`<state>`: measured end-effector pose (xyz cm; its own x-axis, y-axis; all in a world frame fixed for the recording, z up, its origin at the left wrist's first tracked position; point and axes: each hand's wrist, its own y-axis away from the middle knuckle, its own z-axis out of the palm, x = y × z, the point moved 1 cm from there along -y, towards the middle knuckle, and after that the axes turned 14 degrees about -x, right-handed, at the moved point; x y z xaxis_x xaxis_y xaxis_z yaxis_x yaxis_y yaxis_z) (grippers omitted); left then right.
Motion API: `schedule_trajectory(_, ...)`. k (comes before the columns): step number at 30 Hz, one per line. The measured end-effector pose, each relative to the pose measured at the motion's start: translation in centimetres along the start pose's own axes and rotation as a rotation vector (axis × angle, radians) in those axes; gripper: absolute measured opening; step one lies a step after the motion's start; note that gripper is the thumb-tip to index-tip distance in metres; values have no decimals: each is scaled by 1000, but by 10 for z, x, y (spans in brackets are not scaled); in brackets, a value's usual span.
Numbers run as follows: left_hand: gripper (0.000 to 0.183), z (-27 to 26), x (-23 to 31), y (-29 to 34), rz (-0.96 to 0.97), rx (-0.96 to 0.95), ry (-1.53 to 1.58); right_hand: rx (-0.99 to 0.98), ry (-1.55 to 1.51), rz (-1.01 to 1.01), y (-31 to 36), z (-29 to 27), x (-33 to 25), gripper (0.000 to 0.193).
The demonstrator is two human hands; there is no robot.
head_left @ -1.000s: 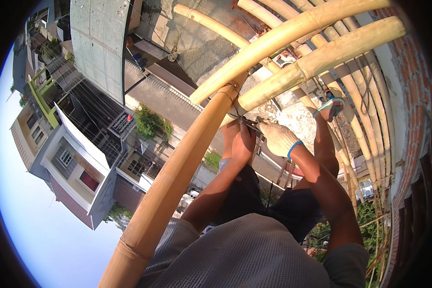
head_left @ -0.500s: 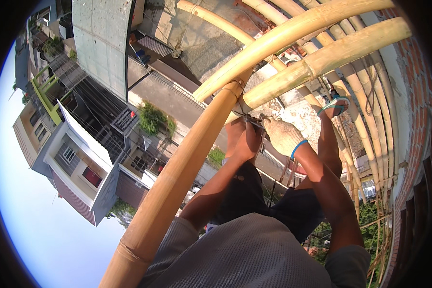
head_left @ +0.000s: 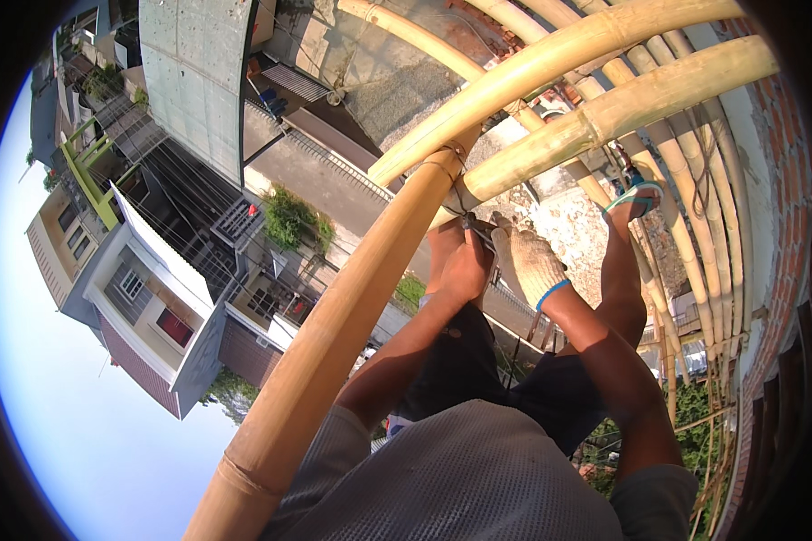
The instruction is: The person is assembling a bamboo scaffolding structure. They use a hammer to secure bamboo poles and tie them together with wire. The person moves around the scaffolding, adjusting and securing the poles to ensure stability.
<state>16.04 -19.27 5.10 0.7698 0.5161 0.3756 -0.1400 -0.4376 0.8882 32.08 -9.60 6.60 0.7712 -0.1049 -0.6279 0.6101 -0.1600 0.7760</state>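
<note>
My left hand (head_left: 467, 269), bare, is at the centre of the frame, just below the joint where the poles cross. Its fingers are bent inward, but I cannot tell whether they are closed on anything. My right hand (head_left: 519, 257) is just to its right, in a cream knitted glove (head_left: 539, 269) with a blue band (head_left: 552, 294) at the cuff. Its fingers are partly hidden, and I cannot tell whether they grip. A small dark piece (head_left: 481, 225) shows between the two hands; its kind is too small to make out.

The dark binding (head_left: 463, 206) is just above my hands, at centre, by the near end of the lower crosswise pole (head_left: 622, 106). That pole slants to the upper right. The upper crosswise pole (head_left: 568, 68) runs above it, curved by the lens. The thick bamboo pole (head_left: 334, 361) rises from the lower left edge to the joint.

At the right of the frame, a row of bamboo poles (head_left: 695, 180) stands next to a brick wall (head_left: 789, 171). My sandalled foot (head_left: 639, 204) is beside these poles. A green shrub (head_left: 287, 219) is left of centre; houses (head_left: 144, 288) occupy the left.
</note>
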Motion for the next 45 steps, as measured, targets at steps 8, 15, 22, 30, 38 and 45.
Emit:
schedule_trajectory(8,61,-11,3,2,136,51,-57,-30,-107,-148,-6,9,13,33)
schedule_trajectory(15,53,-20,8,4,244,113,-58,79,-101,-267,5,7,9,34)
schedule_trajectory(22,49,-34,15,8,135,-24,-92,-184,135,-142,10,-39,3,32)
schedule_trajectory(30,55,-39,26,7,111,-108,161,-110,-34,-87,23,-53,-14,33)
schedule_trajectory(38,60,-69,36,5,265,123,-10,-142,-51,-20,7,-29,2,32)
schedule_trajectory(45,34,-47,76,-14,-239,162,1191,32,-232,30,13,9,-10,33)
